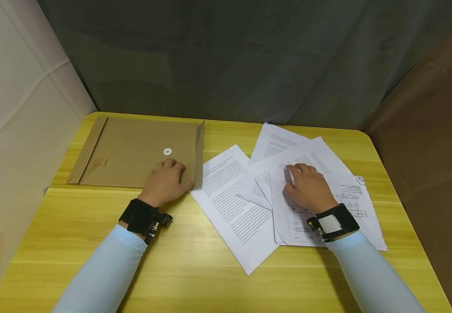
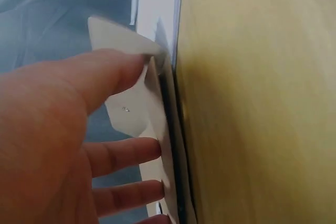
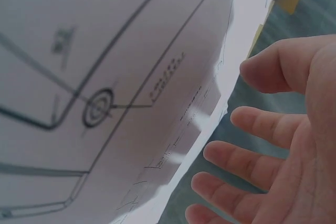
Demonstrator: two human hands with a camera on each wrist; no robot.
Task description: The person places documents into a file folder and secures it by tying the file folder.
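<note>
A brown kraft envelope point(image 1: 132, 152) with a white round clasp point(image 1: 167, 151) lies at the table's back left. Its flap point(image 1: 199, 152) stands raised along the right edge. My left hand point(image 1: 169, 174) rests on the envelope beside that flap. In the left wrist view the thumb point(image 2: 105, 74) touches the pale flap point(image 2: 131, 114) and the fingers lie fairly straight. My right hand point(image 1: 306, 184) lies with relaxed fingers on a fanned pile of printed sheets point(image 1: 343, 204). The top sheet point(image 3: 105, 77) carries line drawings, and its edge lifts slightly by my fingers point(image 3: 236, 156).
The yellow wooden table point(image 1: 194, 269) has rounded corners. One text sheet point(image 1: 233, 204) lies angled between the envelope and the pile. A grey curtain hangs behind, a white panel stands on the left and a brown one on the right.
</note>
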